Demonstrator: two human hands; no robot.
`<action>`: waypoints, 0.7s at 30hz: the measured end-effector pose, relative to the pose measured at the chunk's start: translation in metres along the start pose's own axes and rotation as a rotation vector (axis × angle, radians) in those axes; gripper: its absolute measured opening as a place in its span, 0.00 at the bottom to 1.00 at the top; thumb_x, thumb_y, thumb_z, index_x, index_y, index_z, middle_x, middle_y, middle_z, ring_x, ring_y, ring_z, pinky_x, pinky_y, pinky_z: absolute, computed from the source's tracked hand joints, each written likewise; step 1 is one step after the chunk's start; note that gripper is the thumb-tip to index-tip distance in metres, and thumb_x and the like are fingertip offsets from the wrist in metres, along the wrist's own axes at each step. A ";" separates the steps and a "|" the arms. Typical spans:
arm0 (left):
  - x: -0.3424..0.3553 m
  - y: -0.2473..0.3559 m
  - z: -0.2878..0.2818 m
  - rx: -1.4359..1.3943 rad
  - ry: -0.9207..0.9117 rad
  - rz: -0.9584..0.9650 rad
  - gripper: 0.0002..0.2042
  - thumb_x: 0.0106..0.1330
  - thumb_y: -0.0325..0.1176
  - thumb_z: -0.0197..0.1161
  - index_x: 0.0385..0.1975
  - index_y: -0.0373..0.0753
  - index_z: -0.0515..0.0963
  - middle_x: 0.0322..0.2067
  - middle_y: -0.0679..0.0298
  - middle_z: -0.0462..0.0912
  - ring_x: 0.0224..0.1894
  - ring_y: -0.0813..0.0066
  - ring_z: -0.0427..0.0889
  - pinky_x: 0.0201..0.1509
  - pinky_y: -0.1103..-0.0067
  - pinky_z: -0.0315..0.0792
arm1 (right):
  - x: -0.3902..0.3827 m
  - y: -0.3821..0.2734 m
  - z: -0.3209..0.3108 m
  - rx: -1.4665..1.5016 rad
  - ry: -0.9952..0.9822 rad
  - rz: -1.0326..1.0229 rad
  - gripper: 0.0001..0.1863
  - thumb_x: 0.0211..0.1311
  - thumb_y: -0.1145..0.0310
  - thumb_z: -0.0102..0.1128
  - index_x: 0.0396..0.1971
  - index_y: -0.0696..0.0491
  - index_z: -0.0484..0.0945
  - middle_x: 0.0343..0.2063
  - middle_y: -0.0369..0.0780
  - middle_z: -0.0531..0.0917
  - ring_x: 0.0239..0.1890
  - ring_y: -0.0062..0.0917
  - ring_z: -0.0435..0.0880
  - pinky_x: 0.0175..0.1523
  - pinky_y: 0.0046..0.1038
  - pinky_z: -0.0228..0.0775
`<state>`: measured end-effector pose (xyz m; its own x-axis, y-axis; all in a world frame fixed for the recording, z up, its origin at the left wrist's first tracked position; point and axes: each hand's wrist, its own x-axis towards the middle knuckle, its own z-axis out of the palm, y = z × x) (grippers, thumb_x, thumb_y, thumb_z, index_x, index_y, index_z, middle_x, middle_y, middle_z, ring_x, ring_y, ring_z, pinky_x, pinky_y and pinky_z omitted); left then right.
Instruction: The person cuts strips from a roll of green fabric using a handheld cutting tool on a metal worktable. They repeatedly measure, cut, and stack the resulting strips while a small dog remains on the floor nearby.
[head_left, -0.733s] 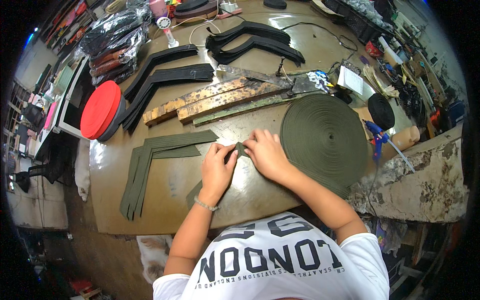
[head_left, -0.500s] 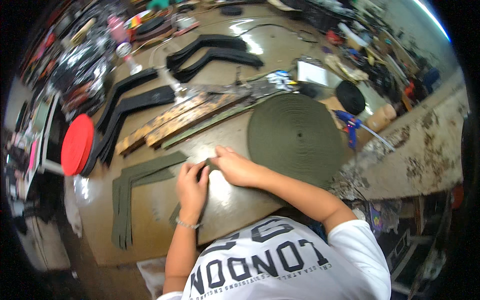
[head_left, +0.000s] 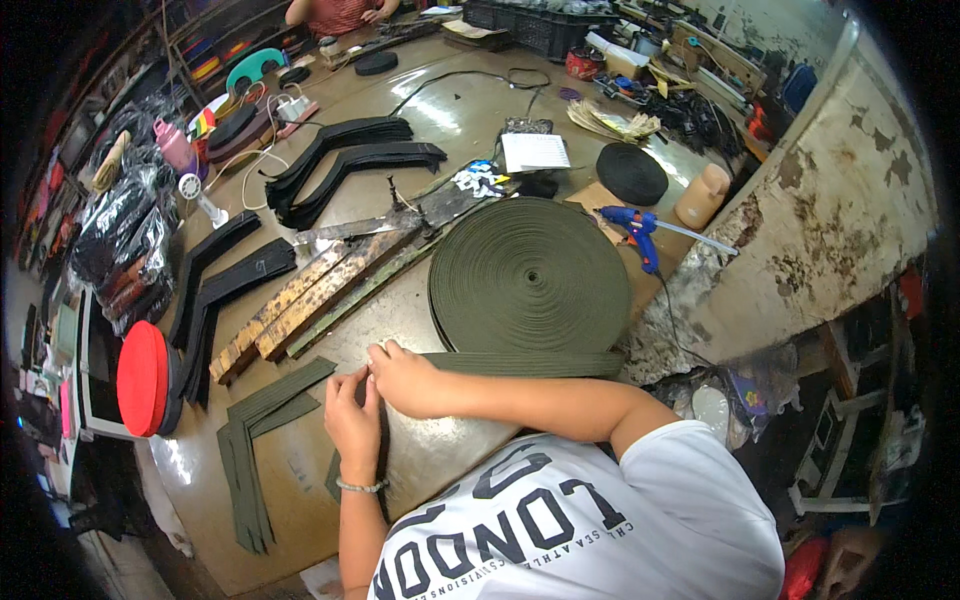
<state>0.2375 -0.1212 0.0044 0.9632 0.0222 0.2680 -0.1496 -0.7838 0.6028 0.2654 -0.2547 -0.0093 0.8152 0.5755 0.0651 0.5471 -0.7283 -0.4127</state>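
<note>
My left hand (head_left: 350, 412) and my right hand (head_left: 408, 382) meet over the near part of the table, fingers pinched together on an olive-green webbing strap (head_left: 520, 364). The strap lies along the near side of a large flat coil of the same webbing (head_left: 490, 290) and runs to my right hand. Below my left fingers, a dark length of strap hangs beside the wrist. The exact pinch point is hidden by my fingers. To the left lie several cut olive strips (head_left: 245, 480), bent at an angle in a loose stack.
Long paint-worn bars (head_left: 330, 300) lie beyond my hands. Black bent strips (head_left: 240, 275) and a red webbing roll (head_left: 143, 378) are at left. A blue glue gun (head_left: 640, 230), a black roll (head_left: 632, 174) and a tan cylinder (head_left: 703, 195) sit right. Another person (head_left: 345, 14) is at the far side.
The head view has shifted, showing more of the far table. My hands have come closer together, and the strap beside the coil now shows as a straight band leading to my right hand.
</note>
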 end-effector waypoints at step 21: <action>0.059 0.017 -0.052 -0.679 -0.338 -0.114 0.08 0.61 0.33 0.65 0.26 0.35 0.78 0.23 0.76 0.74 0.27 0.89 0.68 0.31 0.88 0.62 | -0.032 0.036 -0.105 1.299 -0.290 0.259 0.21 0.59 0.66 0.63 0.47 0.63 0.71 0.25 0.39 0.81 0.21 0.19 0.78 0.25 0.22 0.71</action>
<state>0.2799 -0.1009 0.0696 0.9806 -0.1962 -0.0020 -0.0445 -0.2323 0.9716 0.2789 -0.3389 0.0694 0.7090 0.6511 -0.2708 -0.3196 -0.0456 -0.9465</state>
